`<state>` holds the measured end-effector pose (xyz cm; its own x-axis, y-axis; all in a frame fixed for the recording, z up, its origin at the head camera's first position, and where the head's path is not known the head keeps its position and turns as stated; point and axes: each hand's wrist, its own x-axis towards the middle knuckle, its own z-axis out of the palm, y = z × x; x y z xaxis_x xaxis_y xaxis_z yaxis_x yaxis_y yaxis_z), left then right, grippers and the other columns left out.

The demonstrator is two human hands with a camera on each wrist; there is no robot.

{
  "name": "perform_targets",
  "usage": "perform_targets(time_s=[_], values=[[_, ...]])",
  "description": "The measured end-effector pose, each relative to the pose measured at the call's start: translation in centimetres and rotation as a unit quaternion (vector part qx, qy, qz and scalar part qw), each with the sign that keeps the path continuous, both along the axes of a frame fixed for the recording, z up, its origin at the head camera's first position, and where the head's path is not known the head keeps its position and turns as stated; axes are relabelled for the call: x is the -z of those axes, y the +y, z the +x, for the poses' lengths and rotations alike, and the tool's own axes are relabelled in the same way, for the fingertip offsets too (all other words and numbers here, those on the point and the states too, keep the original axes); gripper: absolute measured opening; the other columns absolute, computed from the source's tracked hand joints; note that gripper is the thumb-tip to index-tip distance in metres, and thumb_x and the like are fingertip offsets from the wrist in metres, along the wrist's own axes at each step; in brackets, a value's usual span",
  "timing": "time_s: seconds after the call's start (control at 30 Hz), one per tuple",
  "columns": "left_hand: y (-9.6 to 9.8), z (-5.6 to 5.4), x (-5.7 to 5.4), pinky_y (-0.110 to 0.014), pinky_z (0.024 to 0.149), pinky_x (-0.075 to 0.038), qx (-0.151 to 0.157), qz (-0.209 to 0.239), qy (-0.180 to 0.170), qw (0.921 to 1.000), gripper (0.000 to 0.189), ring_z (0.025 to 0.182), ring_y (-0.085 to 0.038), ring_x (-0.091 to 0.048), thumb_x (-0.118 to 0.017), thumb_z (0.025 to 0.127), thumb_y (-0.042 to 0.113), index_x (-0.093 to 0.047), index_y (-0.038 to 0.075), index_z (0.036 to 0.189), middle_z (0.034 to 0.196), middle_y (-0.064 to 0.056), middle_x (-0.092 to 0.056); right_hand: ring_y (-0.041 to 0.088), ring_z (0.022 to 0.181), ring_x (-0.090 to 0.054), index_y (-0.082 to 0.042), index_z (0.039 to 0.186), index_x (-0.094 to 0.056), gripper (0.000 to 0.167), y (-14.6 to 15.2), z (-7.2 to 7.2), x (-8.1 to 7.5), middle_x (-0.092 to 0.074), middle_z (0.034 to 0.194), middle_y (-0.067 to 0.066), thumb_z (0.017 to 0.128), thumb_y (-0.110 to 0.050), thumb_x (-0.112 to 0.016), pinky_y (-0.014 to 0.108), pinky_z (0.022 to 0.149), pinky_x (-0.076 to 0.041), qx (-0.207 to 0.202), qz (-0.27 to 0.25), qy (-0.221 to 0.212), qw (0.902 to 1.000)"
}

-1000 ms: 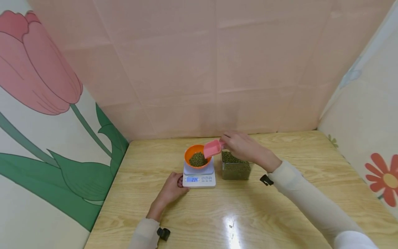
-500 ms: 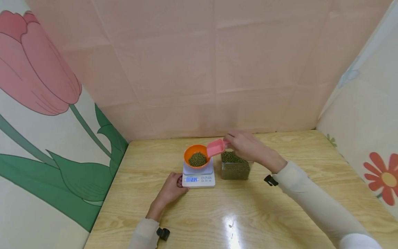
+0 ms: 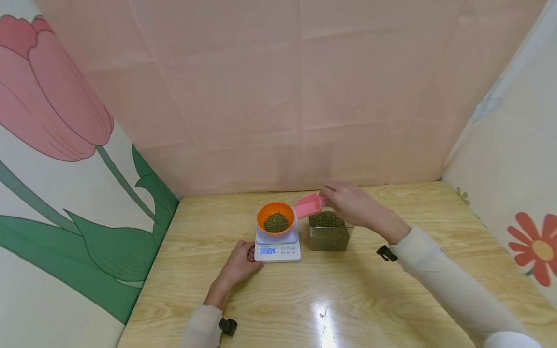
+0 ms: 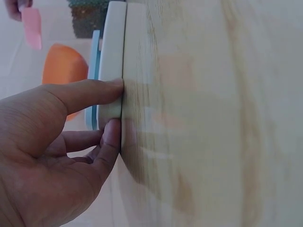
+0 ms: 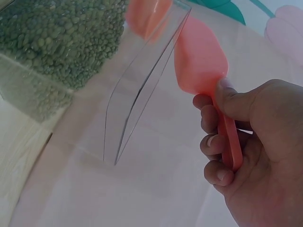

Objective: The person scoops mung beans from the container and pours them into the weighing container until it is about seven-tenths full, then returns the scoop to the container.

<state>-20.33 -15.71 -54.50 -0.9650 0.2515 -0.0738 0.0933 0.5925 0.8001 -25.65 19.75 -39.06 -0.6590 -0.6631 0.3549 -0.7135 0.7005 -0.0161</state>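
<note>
My left hand [image 3: 239,263] pinches the front left corner of a white kitchen scale [image 3: 283,258], its thumb pressed to the front edge in the left wrist view. On the scale's plate sits an orange bowl [image 3: 274,208] with green mung beans [image 3: 276,223] in the bottom. My right hand [image 3: 350,203] grips a pink scoop [image 3: 307,206] by its handle, fingers curled round it in the right wrist view. The scoop hangs just right of the bowl's rim, with no beans showing in it. Below that hand stands a clear box [image 3: 328,240] of mung beans.
The wooden table [image 3: 278,309] meets a pink sheet [image 3: 243,121] hung behind it. Flower-printed walls flank both sides. In the right wrist view, a transparent flap-like edge [image 5: 137,94] of the box juts toward the scoop. The scale's display [image 3: 269,251] is lit blue.
The right hand has drawn the scoop rightward, from over the bowl's rim to beside it, toward the clear box. The left hand stays on the scale.
</note>
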Motion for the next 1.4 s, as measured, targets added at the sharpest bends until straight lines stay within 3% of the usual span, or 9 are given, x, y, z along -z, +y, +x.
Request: perform_targets(time_s=[0.33,0.63,0.9,1.4], values=[[0.0,-0.1,0.0,-0.02,0.074,-0.049,0.0,0.008,0.002,1.0,0.06,0.092,-0.019,-0.053,-0.085,0.086,0.004,-0.06,-0.014,0.138,0.11,-0.015,-0.054,0.022,0.078,-0.067,-0.003,0.098,-0.071,0.013,1.3,0.0,0.0,-0.069,0.092,0.008,0.097,-0.014,-0.078,0.039,0.068,-0.059,-0.004,-0.006,0.022,0.9997],[0.0,0.0,-0.2,-0.019,0.074,-0.049,0.004,0.008,0.0,1.0,0.06,0.092,-0.019,-0.054,-0.085,0.087,0.004,-0.059,-0.014,0.138,0.111,-0.015,-0.055,0.022,0.079,-0.067,-0.001,0.103,-0.071,0.013,2.2,0.1,-0.3,-0.069,0.093,0.008,0.098,-0.012,-0.077,0.04,0.069,-0.059,0.0,-0.002,0.014,0.9999],[0.0,0.0,-0.2,-0.02,0.074,-0.05,0.003,0.011,0.0,0.9999,0.06,0.092,-0.019,-0.054,-0.084,0.087,0.004,-0.059,-0.014,0.138,0.111,-0.015,-0.054,0.027,0.086,-0.07,0.0,0.11,-0.072,0.018,2.8,0.2,-0.6,-0.071,0.098,0.011,0.097,-0.011,-0.078,0.046,0.076,-0.061,-0.009,-0.016,0.032,0.9993],[0.0,0.0,0.0,-0.02,0.073,-0.047,0.003,0.004,0.011,0.9999,0.061,0.091,-0.019,-0.053,-0.086,0.085,0.003,-0.06,-0.015,0.137,0.109,-0.015,-0.054,0.023,0.079,-0.067,-0.001,0.1,-0.071,0.012,4.0,0.6,-0.5,-0.069,0.091,0.008,0.096,-0.01,-0.078,0.043,0.07,-0.059,0.003,-0.009,0.037,0.9993]])
